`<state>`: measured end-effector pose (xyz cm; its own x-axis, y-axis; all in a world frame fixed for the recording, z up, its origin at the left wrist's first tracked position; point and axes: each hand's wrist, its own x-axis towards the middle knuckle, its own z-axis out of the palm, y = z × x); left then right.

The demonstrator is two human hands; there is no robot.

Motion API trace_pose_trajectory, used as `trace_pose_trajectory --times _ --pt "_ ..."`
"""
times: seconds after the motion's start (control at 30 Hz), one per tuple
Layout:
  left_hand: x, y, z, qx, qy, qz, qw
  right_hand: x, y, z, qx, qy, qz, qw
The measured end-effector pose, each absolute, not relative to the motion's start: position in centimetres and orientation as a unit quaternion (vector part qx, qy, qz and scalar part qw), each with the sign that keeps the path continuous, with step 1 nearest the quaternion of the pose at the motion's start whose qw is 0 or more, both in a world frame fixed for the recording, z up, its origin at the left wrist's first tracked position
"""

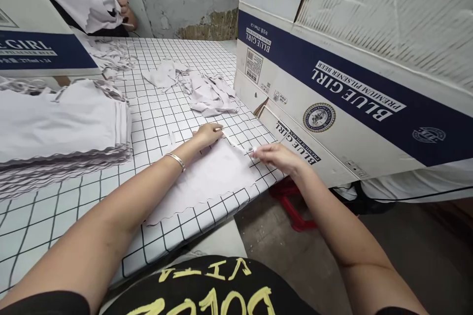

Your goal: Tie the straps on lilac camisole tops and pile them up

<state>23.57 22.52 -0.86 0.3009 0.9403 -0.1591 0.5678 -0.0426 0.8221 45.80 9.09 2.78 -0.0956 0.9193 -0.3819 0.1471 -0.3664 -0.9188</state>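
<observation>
A pale camisole (212,172) with a wavy hem lies spread on the grid-patterned table cover, close to the table's front edge. At its top edge, my left hand (209,135) is closed, pinching the fabric by a strap. My right hand (275,156) is closed too, at the garment's right side, with a small white bit, seemingly the strap end, between thumb and fingers. The fingertips partly hide what each hand grips. Just beyond my left hand, crumpled pale garments (212,92) lie in a loose heap.
A thick stack of pale garments (55,123) stands at left. Large cardboard sheets (332,74) rise along the right side, and another carton panel (37,51) stands at far left. Across the table, a co-worker's hand (123,5) holds a pale garment. A red stool (295,211) is below.
</observation>
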Motion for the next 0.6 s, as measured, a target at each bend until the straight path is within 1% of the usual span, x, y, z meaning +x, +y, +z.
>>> trace_pose_trajectory --times 0.13,0.2,0.33,0.47,0.6 --pt "22.3 20.8 -0.7 0.722 0.588 0.226 0.286 44.3 14.8 4.8 -0.540 -0.418 0.551 0.479" --pt "21.3 18.7 -1.4 0.767 0.557 0.203 0.246 43.4 17.0 4.8 -0.527 -0.385 0.562 0.508" --pt "20.0 15.0 -2.9 0.818 0.513 0.155 0.208 41.7 18.7 2.8 -0.506 -0.356 0.621 0.482" --pt "20.1 14.5 -3.0 0.807 0.520 0.140 0.242 41.0 18.3 1.2 -0.499 -0.344 0.652 0.456" --pt "20.4 14.7 -2.5 0.799 0.514 0.137 0.280 40.8 17.5 1.3 -0.509 -0.361 0.638 0.451"
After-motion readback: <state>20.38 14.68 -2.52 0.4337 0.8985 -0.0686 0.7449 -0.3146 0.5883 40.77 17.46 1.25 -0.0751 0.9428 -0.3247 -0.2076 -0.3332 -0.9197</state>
